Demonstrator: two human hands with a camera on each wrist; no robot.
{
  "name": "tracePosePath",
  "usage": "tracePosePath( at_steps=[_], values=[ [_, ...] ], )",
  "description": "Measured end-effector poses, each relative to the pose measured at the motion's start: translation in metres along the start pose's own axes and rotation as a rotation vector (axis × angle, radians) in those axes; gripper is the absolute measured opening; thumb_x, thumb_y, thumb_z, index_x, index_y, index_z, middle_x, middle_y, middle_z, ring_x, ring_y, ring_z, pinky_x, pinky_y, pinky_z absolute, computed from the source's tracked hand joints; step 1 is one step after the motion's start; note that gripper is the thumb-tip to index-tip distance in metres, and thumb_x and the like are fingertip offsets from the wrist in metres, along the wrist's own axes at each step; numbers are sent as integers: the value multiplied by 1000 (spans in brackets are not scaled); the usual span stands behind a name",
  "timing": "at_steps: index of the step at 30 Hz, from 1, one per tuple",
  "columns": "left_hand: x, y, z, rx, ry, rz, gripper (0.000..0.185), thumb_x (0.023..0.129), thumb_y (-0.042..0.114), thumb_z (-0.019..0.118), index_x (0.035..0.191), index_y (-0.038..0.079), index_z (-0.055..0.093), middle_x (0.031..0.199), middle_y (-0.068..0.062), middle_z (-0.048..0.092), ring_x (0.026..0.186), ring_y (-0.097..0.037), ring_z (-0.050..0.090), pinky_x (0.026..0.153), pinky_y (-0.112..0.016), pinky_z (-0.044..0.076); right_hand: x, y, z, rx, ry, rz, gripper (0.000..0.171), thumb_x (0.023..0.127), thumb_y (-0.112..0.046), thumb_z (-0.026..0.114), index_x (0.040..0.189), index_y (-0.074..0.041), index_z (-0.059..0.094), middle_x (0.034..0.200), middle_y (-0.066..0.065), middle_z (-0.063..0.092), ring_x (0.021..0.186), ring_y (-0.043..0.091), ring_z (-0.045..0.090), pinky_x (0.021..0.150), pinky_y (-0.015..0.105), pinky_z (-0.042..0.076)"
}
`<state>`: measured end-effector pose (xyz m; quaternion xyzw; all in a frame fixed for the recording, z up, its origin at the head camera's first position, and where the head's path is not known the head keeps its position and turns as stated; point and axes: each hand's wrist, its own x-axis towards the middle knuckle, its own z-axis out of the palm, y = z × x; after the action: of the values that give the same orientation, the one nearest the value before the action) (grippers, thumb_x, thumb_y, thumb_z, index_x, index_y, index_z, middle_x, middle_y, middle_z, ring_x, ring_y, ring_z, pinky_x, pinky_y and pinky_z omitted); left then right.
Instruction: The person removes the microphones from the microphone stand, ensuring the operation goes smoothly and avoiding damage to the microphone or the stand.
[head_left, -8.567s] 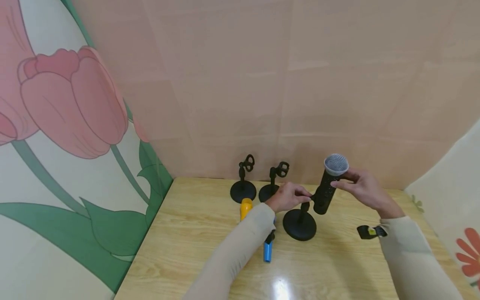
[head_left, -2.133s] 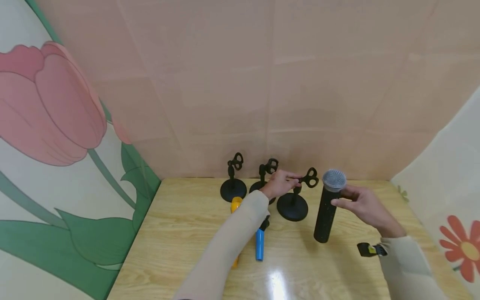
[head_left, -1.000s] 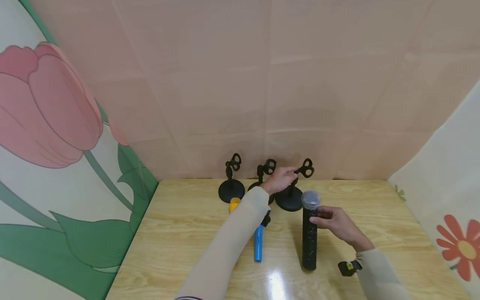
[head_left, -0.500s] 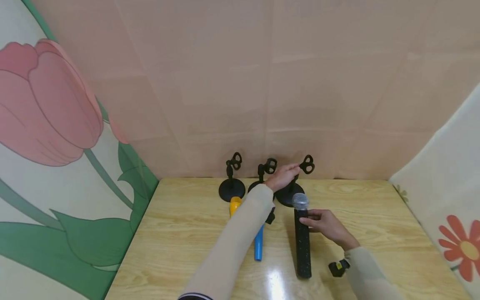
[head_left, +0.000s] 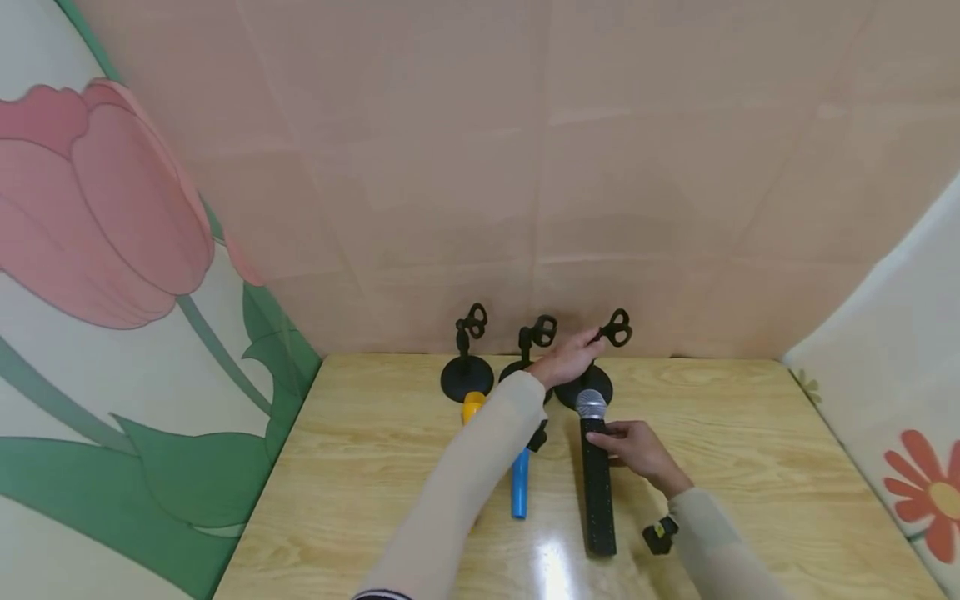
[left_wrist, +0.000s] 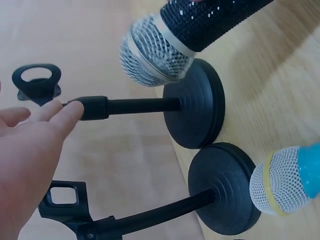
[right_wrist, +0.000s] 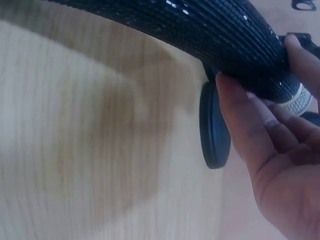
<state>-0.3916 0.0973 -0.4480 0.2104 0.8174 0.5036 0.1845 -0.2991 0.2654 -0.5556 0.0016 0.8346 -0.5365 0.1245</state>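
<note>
My right hand point(head_left: 641, 454) pinches a black glittery microphone point(head_left: 597, 492) with a silver mesh head, just below that head. The head points toward the base of the right-hand black microphone stand point(head_left: 617, 327); whether the microphone's lower end touches the table is unclear. At the top of that stand, my left hand point(head_left: 567, 360) grips the joint beside the clip, fingertips on the collar point(left_wrist: 94, 107) in the left wrist view. The clip holds nothing. Under my left forearm lie a blue microphone point(head_left: 520, 487) and a yellow microphone point(head_left: 472, 406), both partly covered by the sleeve.
Two more black stands, a left stand point(head_left: 467, 375) and a middle stand point(head_left: 542, 332), stand in a row beside the first, clips unfilled. The wooden table point(head_left: 360, 467) ends at a pinkish backdrop point(head_left: 420, 208) close behind them.
Earlier the black microphone was at the clip; it has since come away and moved lower and left. My left hand has shifted the right-hand stand back toward the backdrop, into line with the others.
</note>
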Motion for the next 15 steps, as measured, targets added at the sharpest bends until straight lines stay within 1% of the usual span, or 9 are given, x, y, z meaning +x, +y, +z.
tracePosePath(
  at_steps=[3, 5, 6, 11, 13, 15],
  values=[
    [-7, -1, -1, 24, -28, 6, 59, 108, 43, 37, 160, 17, 25, 162, -1, 27, 148, -15, 22, 119, -33, 22, 2, 0, 5, -18, 39, 21, 49, 93, -25, 74, 113, 18, 63, 95, 16, 72, 84, 25, 70, 69, 41, 60],
    [-11, -3, 0, 41, -36, -6, 59, 108, 44, 37, 160, 19, 25, 162, 0, 29, 148, -14, 23, 119, -33, 22, 4, 0, 7, -28, 58, 36, 51, 92, -26, 75, 112, 19, 63, 94, 16, 72, 82, 25, 69, 68, 41, 60],
    [-13, -5, 0, 53, -42, 0, 58, 108, 43, 37, 160, 19, 26, 161, 0, 29, 148, -14, 24, 119, -33, 23, 4, 1, 9, -33, 68, 43, 51, 91, -27, 75, 112, 18, 64, 93, 15, 72, 81, 24, 69, 68, 40, 60],
    [-23, -14, -3, 88, -77, 23, 57, 109, 40, 38, 159, 16, 27, 159, -6, 35, 144, -16, 33, 116, -31, 28, 10, 5, 14, -82, 99, 57, 50, 90, -30, 75, 108, 16, 67, 90, 14, 71, 77, 22, 69, 65, 38, 60],
    [-28, -18, -5, 99, -97, 33, 57, 109, 39, 38, 159, 15, 25, 159, -8, 35, 143, -16, 36, 115, -31, 30, 12, 6, 15, -94, 108, 57, 48, 90, -29, 76, 105, 15, 68, 87, 12, 71, 75, 21, 68, 64, 37, 60],
    [-33, -22, -8, 131, -110, 41, 57, 109, 39, 37, 160, 17, 24, 160, -7, 33, 142, -16, 37, 114, -31, 32, 13, 7, 17, -99, 114, 54, 46, 90, -29, 76, 103, 15, 69, 84, 10, 71, 71, 20, 68, 62, 36, 60]
  ],
)
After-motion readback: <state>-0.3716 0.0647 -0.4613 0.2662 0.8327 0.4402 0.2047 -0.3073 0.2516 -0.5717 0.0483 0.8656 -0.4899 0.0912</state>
